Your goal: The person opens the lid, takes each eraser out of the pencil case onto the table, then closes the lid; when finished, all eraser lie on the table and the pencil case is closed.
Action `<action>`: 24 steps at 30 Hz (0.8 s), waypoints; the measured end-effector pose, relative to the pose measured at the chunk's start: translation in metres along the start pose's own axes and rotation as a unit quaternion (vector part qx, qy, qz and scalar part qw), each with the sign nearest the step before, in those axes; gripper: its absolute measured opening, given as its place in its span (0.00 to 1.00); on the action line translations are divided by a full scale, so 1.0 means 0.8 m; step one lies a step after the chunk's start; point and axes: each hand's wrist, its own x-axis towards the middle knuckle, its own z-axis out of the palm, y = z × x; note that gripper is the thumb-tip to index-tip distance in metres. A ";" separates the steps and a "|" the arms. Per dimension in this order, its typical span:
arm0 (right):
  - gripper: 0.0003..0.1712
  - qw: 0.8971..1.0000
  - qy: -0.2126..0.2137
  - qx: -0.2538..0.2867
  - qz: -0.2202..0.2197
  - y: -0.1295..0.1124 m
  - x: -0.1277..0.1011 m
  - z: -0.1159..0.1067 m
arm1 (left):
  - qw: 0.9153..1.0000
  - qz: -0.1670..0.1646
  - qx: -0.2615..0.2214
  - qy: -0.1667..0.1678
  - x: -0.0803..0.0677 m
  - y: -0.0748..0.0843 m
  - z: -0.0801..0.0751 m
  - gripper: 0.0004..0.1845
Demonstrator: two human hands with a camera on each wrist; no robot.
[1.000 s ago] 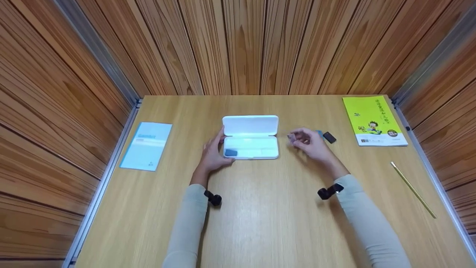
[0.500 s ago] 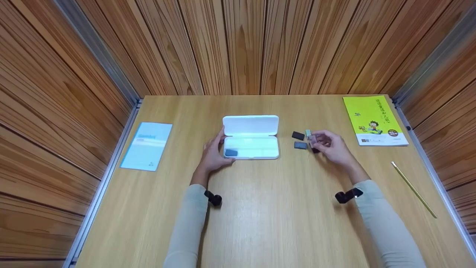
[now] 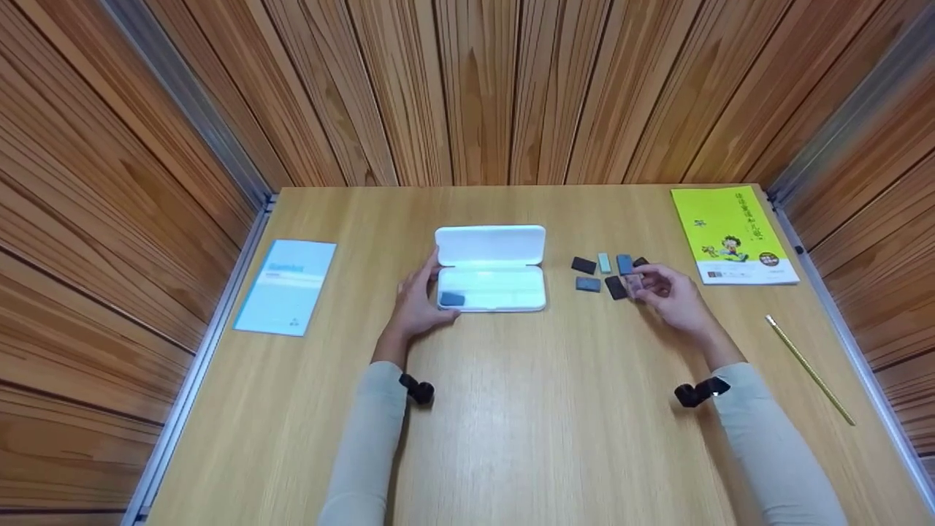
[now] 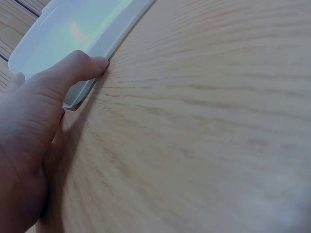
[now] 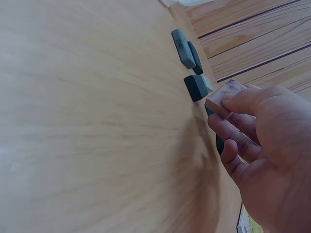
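The right hand (image 3: pixel 668 292) pinches one small pinkish eraser block (image 5: pixel 221 103) between thumb and curled fingers, just right of five small blocks (image 3: pixel 606 274) lying on the table (image 3: pixel 540 409): four dark, one pale green. The left hand (image 3: pixel 418 299), fingers relaxed, rests against the left end of the open white case (image 3: pixel 491 269), which holds one dark block (image 3: pixel 453 299). At far right lies a yellow-green book (image 3: pixel 730 234) with unreadable writing, at left a blue booklet (image 3: pixel 287 286), at near right one pencil (image 3: pixel 809 370).

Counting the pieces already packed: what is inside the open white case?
One dark blue block lies at the left end of the white case; the rest of its tray looks bare. Nothing covers it.
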 end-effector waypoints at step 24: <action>0.26 1.000 0.016 -0.024 -0.002 0.020 -0.003 -0.002 | 1.000 -0.003 0.011 0.003 -0.002 0.004 -0.002 0.71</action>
